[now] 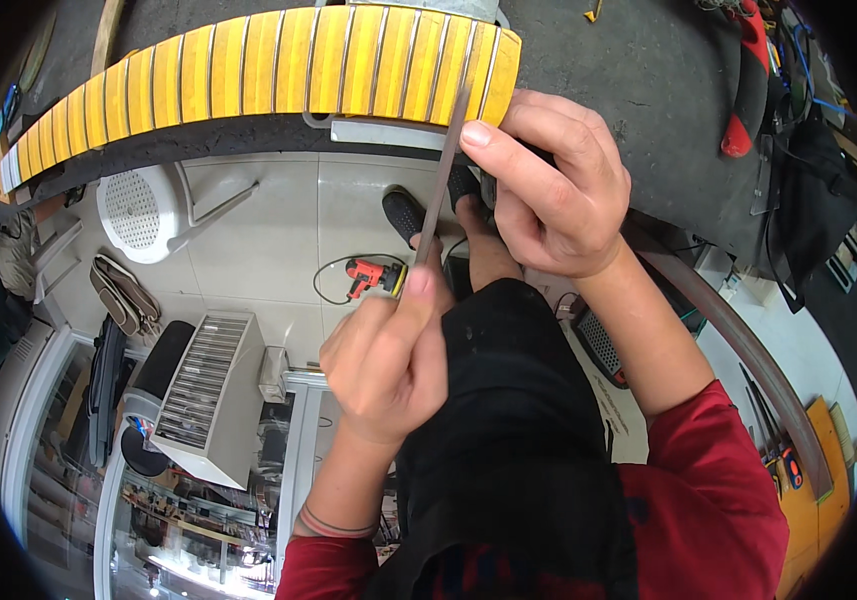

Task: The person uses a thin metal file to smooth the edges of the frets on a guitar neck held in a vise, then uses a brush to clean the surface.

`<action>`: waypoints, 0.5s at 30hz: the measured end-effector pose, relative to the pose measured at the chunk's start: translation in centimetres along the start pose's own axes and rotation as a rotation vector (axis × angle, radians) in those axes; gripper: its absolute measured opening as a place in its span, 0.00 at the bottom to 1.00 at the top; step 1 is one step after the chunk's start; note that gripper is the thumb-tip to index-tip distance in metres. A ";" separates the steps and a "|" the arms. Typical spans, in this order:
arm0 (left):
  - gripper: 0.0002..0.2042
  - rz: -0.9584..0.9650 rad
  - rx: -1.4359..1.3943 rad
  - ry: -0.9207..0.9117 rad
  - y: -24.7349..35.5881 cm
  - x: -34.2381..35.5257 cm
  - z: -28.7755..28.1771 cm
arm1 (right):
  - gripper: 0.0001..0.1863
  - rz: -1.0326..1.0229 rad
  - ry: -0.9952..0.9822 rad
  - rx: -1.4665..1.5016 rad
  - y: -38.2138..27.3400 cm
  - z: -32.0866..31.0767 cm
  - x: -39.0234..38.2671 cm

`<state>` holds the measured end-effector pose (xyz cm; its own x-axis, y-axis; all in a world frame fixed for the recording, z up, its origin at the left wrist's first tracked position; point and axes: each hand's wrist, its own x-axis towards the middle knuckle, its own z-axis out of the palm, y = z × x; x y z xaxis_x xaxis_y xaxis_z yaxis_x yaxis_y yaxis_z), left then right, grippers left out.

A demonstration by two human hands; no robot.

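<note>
A guitar neck (293, 62) lies across the bench's near edge, its fretboard masked with yellow tape strips between bare metal frets. My left hand (386, 362) is closed around the near end of a slim metal file (440, 185), thumb laid along it. The file slants up and away, its far end over the frets near the neck's right end. My right hand (566, 185) is closed by that end, thumb tip against the file and other fingers curled beside the neck. Its index fingertip is partly hidden.
The dark bench top (638, 130) carries a red-handled tool (743, 90) at right. Below are a white stool (133, 212), a red-and-black power tool (373, 277) with its cord on the tiled floor, and a white slatted box (210, 395). Another person (10, 265) is at far left.
</note>
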<state>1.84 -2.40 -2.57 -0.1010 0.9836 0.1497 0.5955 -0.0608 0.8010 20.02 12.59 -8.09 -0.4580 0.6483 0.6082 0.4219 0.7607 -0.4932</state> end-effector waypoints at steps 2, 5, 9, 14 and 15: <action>0.17 -0.007 0.009 0.033 0.4 3.1 1.6 | 0.34 0.001 -0.005 0.000 0.0 -0.1 -0.2; 0.21 0.003 -0.100 0.129 0.0 6.4 2.7 | 0.34 -0.005 0.029 0.012 0.2 0.0 0.3; 0.18 -0.030 -0.116 0.058 -0.3 -0.7 0.7 | 0.34 -0.013 0.009 -0.003 0.3 -0.1 -0.2; 0.16 -0.056 -0.154 0.043 0.0 3.4 1.8 | 0.34 -0.008 0.000 -0.018 0.2 -0.2 -0.3; 0.17 -0.046 -0.221 0.087 0.0 6.0 2.2 | 0.34 -0.010 0.004 -0.008 -0.1 0.0 0.1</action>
<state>3.05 3.87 -2.94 -0.1978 0.9684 0.1522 0.4012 -0.0617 0.9139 19.90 12.64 -8.00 -0.4589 0.6403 0.6159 0.4232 0.7671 -0.4821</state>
